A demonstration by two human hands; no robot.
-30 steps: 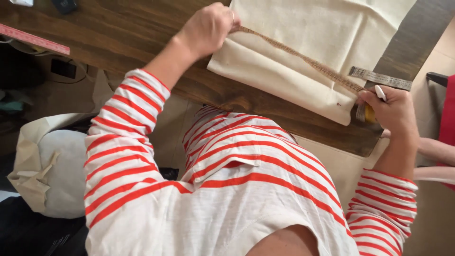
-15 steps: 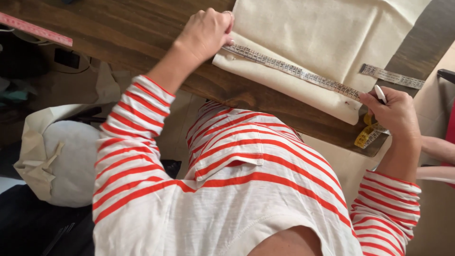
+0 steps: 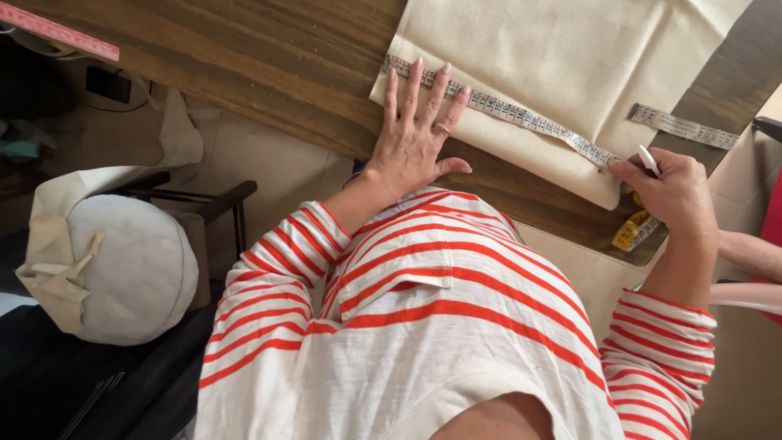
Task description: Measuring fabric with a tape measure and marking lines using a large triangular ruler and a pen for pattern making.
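A cream cloth (image 3: 562,57) lies folded on a dark wooden table (image 3: 244,49). A measuring tape (image 3: 521,118) runs along the cloth's near edge. My left hand (image 3: 415,134) lies flat with fingers spread, pressing the tape's left end and the cloth's corner. My right hand (image 3: 672,191) pinches the tape's right end at the cloth's other corner and also holds a white pen-like marker (image 3: 649,160). The tape's yellow tail (image 3: 635,231) hangs off the table edge below that hand.
A grey metal ruler (image 3: 680,126) lies on the table right of the cloth. A pink ruler (image 3: 57,31) sits at the far left. A white stuffed cloth bag (image 3: 114,269) rests on a chair below. Another person's arm (image 3: 749,253) shows at right.
My left hand has opened from a closed grip to a flat, spread palm on the tape. The tape now lies straight and taut along the cloth's edge.
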